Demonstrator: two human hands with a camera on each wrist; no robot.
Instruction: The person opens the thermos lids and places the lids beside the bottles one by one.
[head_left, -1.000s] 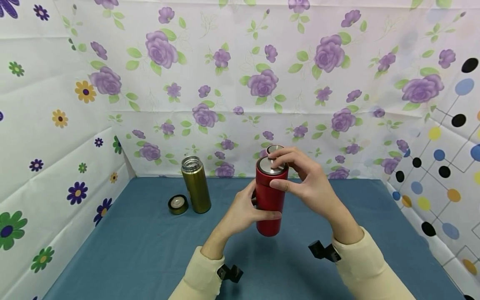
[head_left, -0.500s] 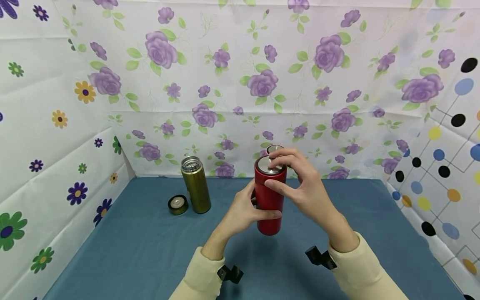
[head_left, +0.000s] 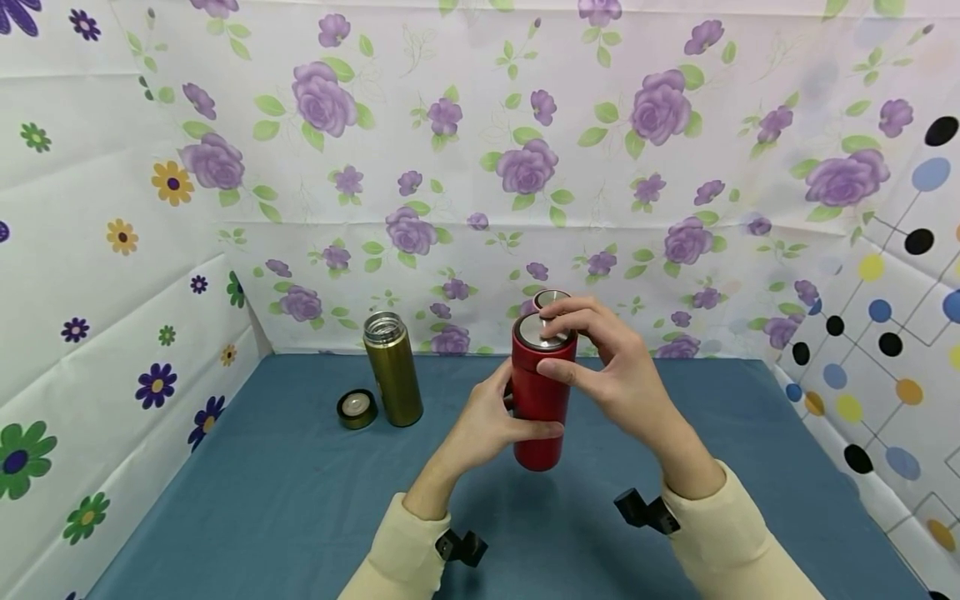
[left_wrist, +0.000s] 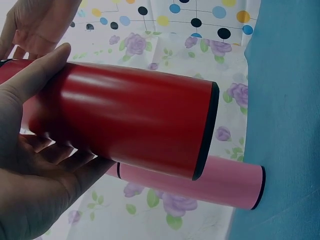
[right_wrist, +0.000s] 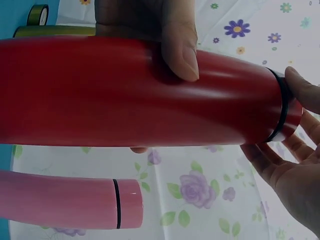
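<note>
A glossy red bottle (head_left: 538, 400), lid (head_left: 533, 332) on, is held aloft, nearly upright.

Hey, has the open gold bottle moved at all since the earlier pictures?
No. In the head view the gold bottle stands in the same spot against the blue table's back edge, with no visible shift either way.

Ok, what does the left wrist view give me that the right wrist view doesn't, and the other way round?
Only left wrist: the black base rims of the red flask and pink flask, plus the dotted cloth.

Only right wrist: part of the olive-green flask, its removed lid and the daisy-print cloth.

Both: the red flask in front of the pink one, parts of the left hand and right hand, the rose-print cloth and some blue tabletop.
</note>
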